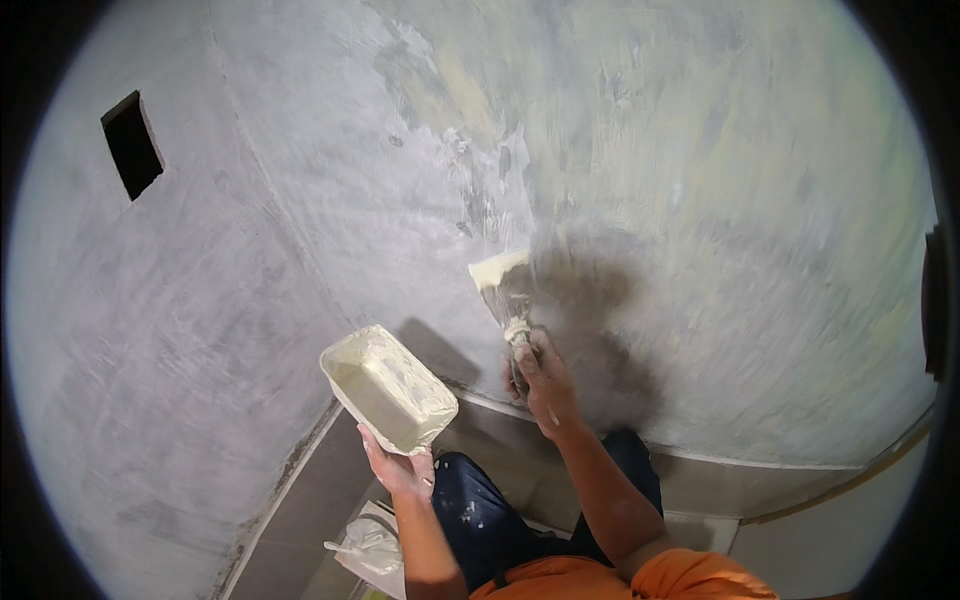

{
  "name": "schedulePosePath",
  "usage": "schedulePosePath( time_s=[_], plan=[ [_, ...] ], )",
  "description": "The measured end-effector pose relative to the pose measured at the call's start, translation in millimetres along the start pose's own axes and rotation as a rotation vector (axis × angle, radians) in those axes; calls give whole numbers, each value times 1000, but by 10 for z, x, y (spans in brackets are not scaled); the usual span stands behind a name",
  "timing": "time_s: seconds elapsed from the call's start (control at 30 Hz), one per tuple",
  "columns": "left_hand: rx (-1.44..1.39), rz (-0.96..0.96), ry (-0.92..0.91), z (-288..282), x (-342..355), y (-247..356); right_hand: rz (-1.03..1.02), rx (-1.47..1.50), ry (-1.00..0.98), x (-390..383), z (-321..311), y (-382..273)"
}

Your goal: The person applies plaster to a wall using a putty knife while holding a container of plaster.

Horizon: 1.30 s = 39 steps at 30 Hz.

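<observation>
My right hand (550, 388) is closed around the handle of a putty knife (508, 292). Cream-coloured putty coats the blade's edge, which points up at the wall (720, 230); whether it touches the surface I cannot tell. Just above the blade is a streaky patch of rough, uneven filler (485, 185). Lower left, my left hand (402, 472) grips the near end of a rectangular tub (372, 398) from underneath. The tub is tilted, its rim and inner walls smeared with putty.
A second wall (170, 350) meets the first at a corner on the left and has a dark rectangular opening (132, 145). Tiles (300, 510) run along the lower walls. A plastic bag (368, 545) lies below my left forearm. A dark object (935, 300) sits at the right edge.
</observation>
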<state>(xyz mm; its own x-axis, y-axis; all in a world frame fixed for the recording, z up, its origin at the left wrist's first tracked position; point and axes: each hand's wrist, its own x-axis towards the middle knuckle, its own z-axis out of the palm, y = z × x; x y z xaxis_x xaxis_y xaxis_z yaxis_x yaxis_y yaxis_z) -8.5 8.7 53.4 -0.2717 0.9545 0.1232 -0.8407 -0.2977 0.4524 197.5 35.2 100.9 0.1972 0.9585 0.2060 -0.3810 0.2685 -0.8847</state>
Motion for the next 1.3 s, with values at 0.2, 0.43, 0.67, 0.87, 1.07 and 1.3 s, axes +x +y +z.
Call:
schedulePosePath(
  time_s=[0.2, 0.43, 0.67, 0.87, 1.07, 1.3],
  plan=[
    [2, -25, -20, 26, -37, -39, -391, -311, -9, 758, 158, -75],
    [59, 20, 4, 4, -9, 29, -340, -42, 170, 1165, 531, -260],
    [88, 56, 59, -135, 56, 75, -53, -173, 456, 454, 149, 1108],
    [19, -23, 17, -66, 38, -71, 212, 29, 307, 5, -24, 798],
    [-37, -95, 14, 107, -77, -105, 146, 147, -187, -271, 89, -254],
    [-61, 49, 14, 356, -81, -75, 218, -223, -263, -704, -113, -99]
  ],
)
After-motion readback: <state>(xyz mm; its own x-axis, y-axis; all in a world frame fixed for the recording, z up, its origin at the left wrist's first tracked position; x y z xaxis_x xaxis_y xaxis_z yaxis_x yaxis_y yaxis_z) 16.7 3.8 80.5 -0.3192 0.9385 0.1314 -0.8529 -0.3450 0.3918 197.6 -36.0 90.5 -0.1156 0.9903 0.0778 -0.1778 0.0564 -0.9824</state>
